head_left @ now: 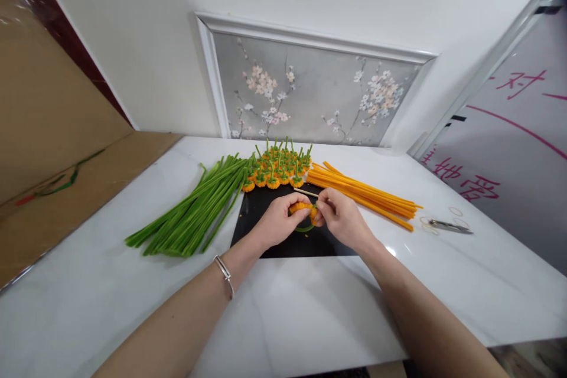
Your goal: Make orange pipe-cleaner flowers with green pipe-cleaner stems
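Over a black mat point(252, 235), my left hand point(280, 220) pinches the left part of a curved, ridged orange pipe-cleaner piece point(300, 207). My right hand point(343, 218) has its fingers closed on the right end of the same piece, where a bit of green shows. A green stem point(305, 229) curves below the piece, between the hands. Just behind my fingers lies a thin pale stick point(305, 192), its right end reaching my right hand. Parts of the orange piece are hidden by my fingertips.
Green pipe cleaners point(190, 212) lie in a pile at the left, orange ones point(363, 192) at the right. Several small orange pieces with green stems point(272, 180) stand behind the mat. Scissors point(450, 226) and thin rings lie far right on the white table point(287, 319).
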`<state>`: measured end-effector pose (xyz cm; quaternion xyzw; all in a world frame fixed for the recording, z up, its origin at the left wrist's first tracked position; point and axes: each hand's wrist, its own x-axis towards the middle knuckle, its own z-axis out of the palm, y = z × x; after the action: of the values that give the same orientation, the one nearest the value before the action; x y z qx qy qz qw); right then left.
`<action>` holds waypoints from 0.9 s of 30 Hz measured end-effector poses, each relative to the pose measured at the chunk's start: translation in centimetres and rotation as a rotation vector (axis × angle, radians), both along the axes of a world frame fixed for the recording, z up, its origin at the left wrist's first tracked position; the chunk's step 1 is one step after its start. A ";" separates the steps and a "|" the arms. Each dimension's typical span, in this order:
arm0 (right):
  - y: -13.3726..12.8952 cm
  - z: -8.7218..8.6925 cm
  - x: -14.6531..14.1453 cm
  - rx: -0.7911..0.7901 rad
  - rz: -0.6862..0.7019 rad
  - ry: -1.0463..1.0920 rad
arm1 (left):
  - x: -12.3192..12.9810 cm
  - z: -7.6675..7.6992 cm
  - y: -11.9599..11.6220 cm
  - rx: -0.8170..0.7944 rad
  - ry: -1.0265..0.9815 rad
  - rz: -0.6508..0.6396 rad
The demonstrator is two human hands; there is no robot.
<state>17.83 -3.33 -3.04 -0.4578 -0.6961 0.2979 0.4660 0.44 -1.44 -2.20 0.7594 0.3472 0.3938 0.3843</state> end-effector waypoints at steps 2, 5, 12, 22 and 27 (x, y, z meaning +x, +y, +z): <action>0.1 0.1 0.2 -0.025 -0.028 0.048 | 0.0 0.1 0.0 -0.052 -0.026 0.003; 0.3 0.1 0.4 -0.092 -0.049 0.134 | -0.1 0.2 -0.1 -0.174 -0.076 -0.004; 0.4 -0.1 0.4 -0.135 0.049 0.132 | -0.4 0.2 0.0 -0.346 -0.153 -0.033; 0.1 0.2 0.1 -0.147 0.060 0.107 | -0.3 0.4 -0.4 -0.442 -0.178 -0.059; 0.3 -0.2 -0.2 -0.161 -0.022 0.183 | 0.1 0.6 -0.7 -0.516 -0.249 -0.024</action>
<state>17.60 -3.05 -3.19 -0.4721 -0.6197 0.3881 0.4924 0.57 -2.09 -1.63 0.5863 0.3772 0.3783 0.6090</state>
